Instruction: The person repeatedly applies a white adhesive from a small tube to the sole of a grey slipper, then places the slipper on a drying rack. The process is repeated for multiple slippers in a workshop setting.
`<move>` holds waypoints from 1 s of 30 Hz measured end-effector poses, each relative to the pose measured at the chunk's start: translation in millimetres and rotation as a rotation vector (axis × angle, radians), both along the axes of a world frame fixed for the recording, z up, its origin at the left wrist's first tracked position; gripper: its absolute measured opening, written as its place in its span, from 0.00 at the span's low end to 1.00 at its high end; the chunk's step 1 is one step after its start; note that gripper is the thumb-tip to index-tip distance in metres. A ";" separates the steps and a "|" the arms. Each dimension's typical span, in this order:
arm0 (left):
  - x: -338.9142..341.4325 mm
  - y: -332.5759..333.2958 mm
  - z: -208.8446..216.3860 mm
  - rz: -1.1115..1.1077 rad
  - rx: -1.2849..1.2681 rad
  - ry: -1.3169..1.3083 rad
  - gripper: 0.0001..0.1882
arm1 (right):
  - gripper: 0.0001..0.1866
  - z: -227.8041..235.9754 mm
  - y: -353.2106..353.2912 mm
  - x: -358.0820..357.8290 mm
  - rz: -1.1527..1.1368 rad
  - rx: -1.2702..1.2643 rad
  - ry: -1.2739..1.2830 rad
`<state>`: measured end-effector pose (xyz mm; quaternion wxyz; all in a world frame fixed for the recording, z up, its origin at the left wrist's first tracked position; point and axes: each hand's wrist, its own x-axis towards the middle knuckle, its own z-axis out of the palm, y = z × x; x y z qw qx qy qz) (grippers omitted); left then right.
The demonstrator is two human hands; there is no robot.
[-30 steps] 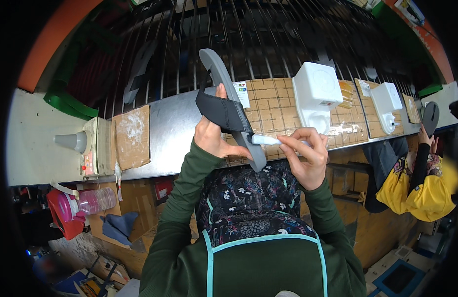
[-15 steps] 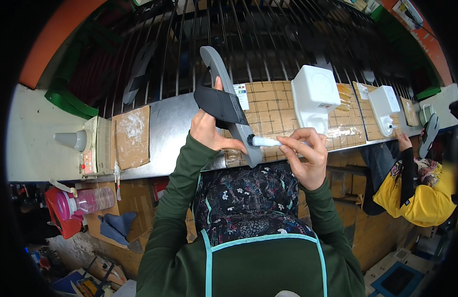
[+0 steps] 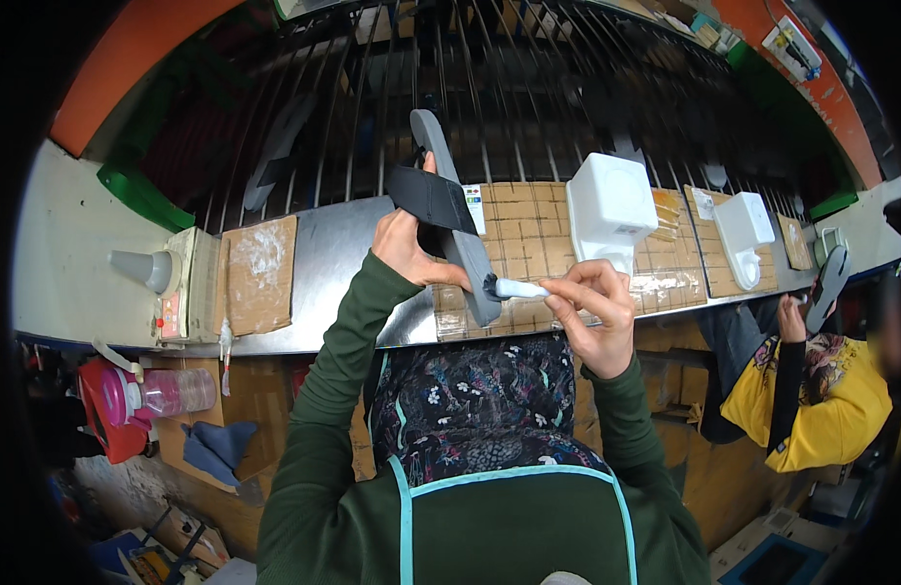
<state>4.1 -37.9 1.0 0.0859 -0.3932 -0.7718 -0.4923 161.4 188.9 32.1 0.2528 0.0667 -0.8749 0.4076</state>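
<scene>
My left hand (image 3: 402,251) grips a grey slide sandal (image 3: 477,261) with a wide black strap, fingers under the strap and thumb against the sole. The sandal is held on edge above the workbench, its long side running away from me. My right hand (image 3: 598,314) pinches the white handle of a small brush (image 3: 518,290) between thumb and fingertips. Dark bristles at the brush's tip touch the sole's right edge close to its near end. Beyond my right hand, a white plastic dispenser (image 3: 611,200) with a small cup-like base stands on taped cardboard (image 3: 528,258).
Behind the bench runs a rack of metal rods (image 3: 363,117) with other sandals on it. On the left are a stained cardboard piece (image 3: 258,278), a grey cone (image 3: 143,271) and a pink-lidded bottle (image 3: 168,393). A co-worker in yellow (image 3: 811,419) holds another sandal at right.
The sandal and brush have shifted slightly, the brush staying against the sole edge. At right, the co-worker's hand has moved from the second white dispenser to their sandal. The whole view has shifted a little.
</scene>
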 end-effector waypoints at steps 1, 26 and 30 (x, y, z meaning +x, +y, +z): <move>-0.9 0.0 -0.4 -0.002 0.006 -0.027 0.75 | 0.13 0.2 0.4 -0.7 0.004 -0.007 0.002; -6.2 40.9 11.4 -0.175 0.356 -0.855 0.50 | 0.14 53.8 14.7 -28.6 0.002 0.212 0.292; -3.8 49.9 3.7 -0.180 0.415 -0.977 0.33 | 0.14 60.0 15.1 -31.5 0.006 0.205 0.306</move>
